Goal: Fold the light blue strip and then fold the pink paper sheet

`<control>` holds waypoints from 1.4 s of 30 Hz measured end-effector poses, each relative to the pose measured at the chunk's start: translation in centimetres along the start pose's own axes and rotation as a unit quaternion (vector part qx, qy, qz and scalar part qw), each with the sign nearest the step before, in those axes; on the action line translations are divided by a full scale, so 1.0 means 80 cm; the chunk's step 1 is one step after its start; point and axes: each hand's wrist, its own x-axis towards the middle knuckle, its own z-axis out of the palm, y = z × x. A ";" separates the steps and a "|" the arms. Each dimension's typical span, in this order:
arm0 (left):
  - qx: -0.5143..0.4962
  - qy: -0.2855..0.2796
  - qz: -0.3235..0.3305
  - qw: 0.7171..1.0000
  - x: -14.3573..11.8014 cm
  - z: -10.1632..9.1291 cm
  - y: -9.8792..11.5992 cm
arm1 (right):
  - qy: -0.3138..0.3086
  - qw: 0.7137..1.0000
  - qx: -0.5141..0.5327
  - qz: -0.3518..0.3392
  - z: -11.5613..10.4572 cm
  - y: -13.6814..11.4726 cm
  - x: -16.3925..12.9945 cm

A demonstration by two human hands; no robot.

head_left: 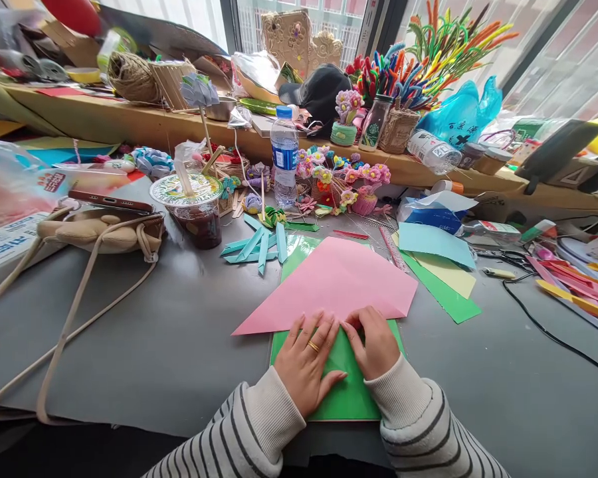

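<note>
A pink paper sheet (336, 282), folded into a triangle shape, lies on a green sheet (349, 395) on the grey table (169, 338). My left hand (309, 362) lies flat with its fingertips pressing the pink paper's near folded edge; a gold ring sits on one finger. Beside it, my right hand (376, 342) presses the same edge with curled fingers. Both hands touch at the fingertips over the fold. Neither hand grips anything.
Folded teal paper strips (259, 245) lie behind the pink sheet. A lidded drink cup (194, 206) and water bottle (284, 156) stand further back. A beige bag with long straps (102, 232) sits left. Coloured sheets (441, 262), a black cable (543, 328) and paper strips lie right.
</note>
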 end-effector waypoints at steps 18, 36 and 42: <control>0.007 -0.013 -0.025 1.000 0.002 -0.004 0.009 | 0.077 0.987 -0.097 -0.104 -0.009 0.005 -0.017; 0.059 0.001 -0.113 0.992 0.012 -0.020 0.033 | -0.078 0.993 -0.009 -0.083 -0.072 0.083 0.011; 0.054 -0.015 -0.110 0.992 0.015 -0.023 0.033 | -0.071 0.962 -0.204 0.168 -0.089 0.134 0.111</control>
